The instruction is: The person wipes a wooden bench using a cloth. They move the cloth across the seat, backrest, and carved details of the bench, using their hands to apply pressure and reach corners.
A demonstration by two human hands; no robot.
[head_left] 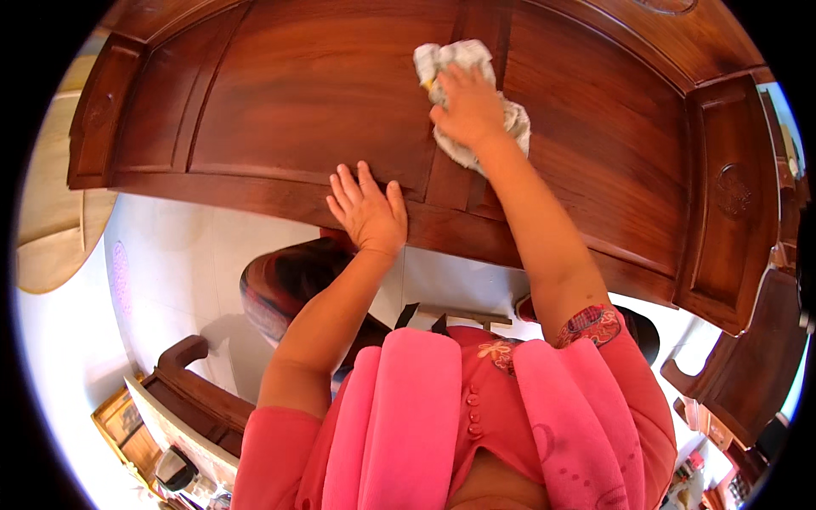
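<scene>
A broad, reddish-brown wooden bench (314,93) with a panelled seat spans the upper part of the head view. Under my right hand (470,109) is a crumpled white cloth (517,127), which lies over a dividing strip between two seat panels. My fingers press and hold the cloth against the wood, and part of it bunches up beyond the fingertips. Nearer to me, my left hand (371,212) rests palm down on the seat's front edge. Its fingers are spread, with nothing in them.
Carved wooden end pieces close off the bench at the left (102,110) and right (733,200). A pale beige padded item (59,195) stands at the far left. Dark wooden chairs stand behind on the left (191,387) and right (748,357). Light floor tiles (212,246) show below.
</scene>
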